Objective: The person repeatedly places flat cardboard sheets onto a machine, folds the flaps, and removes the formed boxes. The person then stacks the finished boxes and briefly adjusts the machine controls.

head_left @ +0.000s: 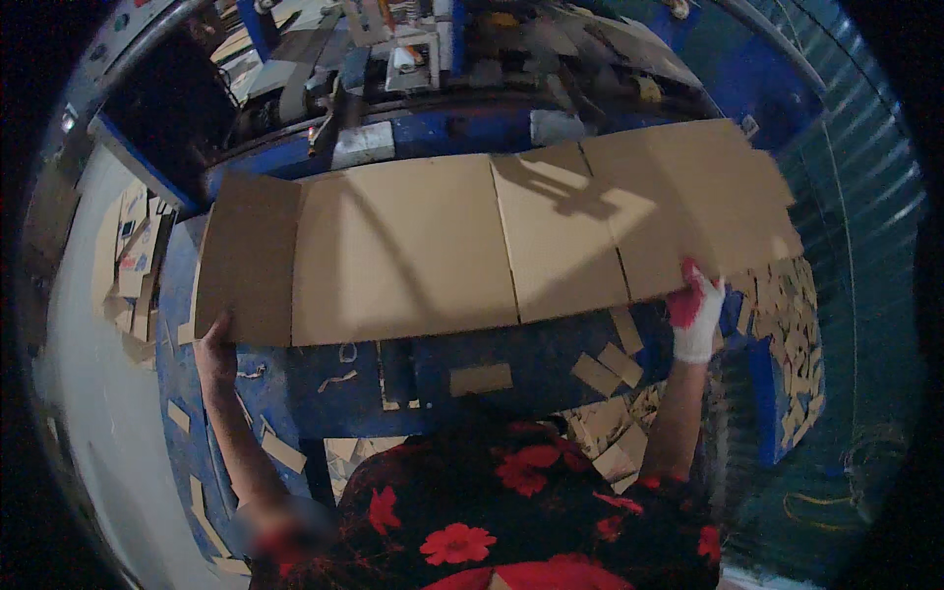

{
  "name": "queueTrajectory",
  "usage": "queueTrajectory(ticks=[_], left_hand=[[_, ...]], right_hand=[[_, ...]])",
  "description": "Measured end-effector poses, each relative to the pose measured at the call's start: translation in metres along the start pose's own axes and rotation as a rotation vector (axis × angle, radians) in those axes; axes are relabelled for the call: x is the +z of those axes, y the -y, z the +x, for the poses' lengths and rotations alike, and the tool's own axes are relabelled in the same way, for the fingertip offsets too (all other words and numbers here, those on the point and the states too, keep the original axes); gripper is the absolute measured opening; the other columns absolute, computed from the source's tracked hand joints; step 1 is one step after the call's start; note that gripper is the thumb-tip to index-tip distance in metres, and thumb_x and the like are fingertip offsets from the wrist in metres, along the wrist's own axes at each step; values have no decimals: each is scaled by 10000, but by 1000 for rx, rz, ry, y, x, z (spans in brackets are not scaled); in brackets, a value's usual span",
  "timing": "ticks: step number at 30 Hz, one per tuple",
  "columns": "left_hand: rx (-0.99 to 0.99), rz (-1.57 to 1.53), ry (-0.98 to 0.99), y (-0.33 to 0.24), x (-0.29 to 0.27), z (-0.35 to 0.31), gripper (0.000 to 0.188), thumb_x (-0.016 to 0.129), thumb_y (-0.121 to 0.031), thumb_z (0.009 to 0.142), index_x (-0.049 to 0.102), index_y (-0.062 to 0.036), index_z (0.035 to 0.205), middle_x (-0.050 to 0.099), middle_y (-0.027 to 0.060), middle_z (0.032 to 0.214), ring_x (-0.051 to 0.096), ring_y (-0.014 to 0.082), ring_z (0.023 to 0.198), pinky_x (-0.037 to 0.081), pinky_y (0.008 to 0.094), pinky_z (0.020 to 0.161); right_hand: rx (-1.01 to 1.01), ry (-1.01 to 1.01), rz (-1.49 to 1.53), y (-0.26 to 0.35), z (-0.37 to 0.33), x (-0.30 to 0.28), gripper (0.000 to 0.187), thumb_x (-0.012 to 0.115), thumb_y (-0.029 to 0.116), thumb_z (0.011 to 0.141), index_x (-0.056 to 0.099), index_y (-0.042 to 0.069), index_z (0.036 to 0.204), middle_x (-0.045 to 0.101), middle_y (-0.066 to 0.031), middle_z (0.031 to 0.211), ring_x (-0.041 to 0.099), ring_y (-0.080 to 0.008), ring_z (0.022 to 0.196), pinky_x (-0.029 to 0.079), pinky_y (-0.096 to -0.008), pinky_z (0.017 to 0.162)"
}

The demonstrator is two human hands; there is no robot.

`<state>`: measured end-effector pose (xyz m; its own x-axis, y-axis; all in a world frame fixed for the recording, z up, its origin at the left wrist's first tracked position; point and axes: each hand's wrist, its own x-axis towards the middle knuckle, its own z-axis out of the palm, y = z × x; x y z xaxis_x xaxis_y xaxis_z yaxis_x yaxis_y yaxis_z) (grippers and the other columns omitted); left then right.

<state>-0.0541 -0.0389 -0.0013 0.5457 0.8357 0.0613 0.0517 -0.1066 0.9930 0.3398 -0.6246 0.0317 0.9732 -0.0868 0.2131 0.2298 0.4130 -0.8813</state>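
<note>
A long, creased cardboard sheet (pixel 403 246) spans the view in front of me, its left panel folded up at an angle. My left hand (pixel 216 349), bare, is closed on the near corner of that left panel. With a white glove with red on the fingers, my right hand (pixel 696 310) grips the near edge of the sheet toward its right end. The fingers behind the cardboard are partly hidden. Shadows fall across the middle and right panels.
Beyond the sheet stands a blue machine (pixel 423 128) with metal parts. Cardboard offcuts (pixel 605 372) lie on the blue table (pixel 334 398) beneath. More scraps are heaped at the right (pixel 792 344), by a corrugated wall (pixel 875 187). Flat cardboard pieces (pixel 138 261) are stacked at the left.
</note>
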Motion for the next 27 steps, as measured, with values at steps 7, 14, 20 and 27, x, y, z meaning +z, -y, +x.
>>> queueTrajectory(ticks=[7, 14, 20, 27], left_hand=[[418, 721, 186, -24, 112, -66, 506, 666, -110, 807, 499, -6, 1272, 544, 187, 1251, 540, 331, 1117, 418, 378, 953], [784, 813, 361, -42, 212, 3, 622, 615, -135, 793, 413, -67, 1377, 423, 180, 1393, 382, 356, 1304, 349, 415, 1058], [836, 873, 349, -27, 266, 95, 512, 553, -191, 850, 461, -111, 1347, 449, 170, 1369, 368, 370, 1298, 332, 425, 1065], [879, 1405, 13, -21, 331, 208, 570, 533, -106, 827, 389, -207, 1369, 502, 76, 1125, 519, 274, 1014, 455, 388, 792]], right_hand=[[-583, 834, -1452, 2, -87, 70, 676, 598, -43, 676, 455, 106, 1320, 443, -168, 1320, 403, -357, 1251, 283, -532, 1054], [-764, 1047, -1804, -56, -18, 113, 578, 596, 89, 748, 502, 217, 1305, 463, -137, 1342, 388, -345, 1280, 259, -529, 1072], [-840, 885, -1684, -128, 67, 150, 413, 577, 201, 802, 583, 246, 1213, 550, -81, 1267, 440, -276, 1254, 267, -475, 1090], [-836, 833, -1815, -156, 157, 225, 437, 603, 178, 788, 554, 205, 1222, 561, -128, 1190, 525, -321, 1142, 444, -473, 925]])
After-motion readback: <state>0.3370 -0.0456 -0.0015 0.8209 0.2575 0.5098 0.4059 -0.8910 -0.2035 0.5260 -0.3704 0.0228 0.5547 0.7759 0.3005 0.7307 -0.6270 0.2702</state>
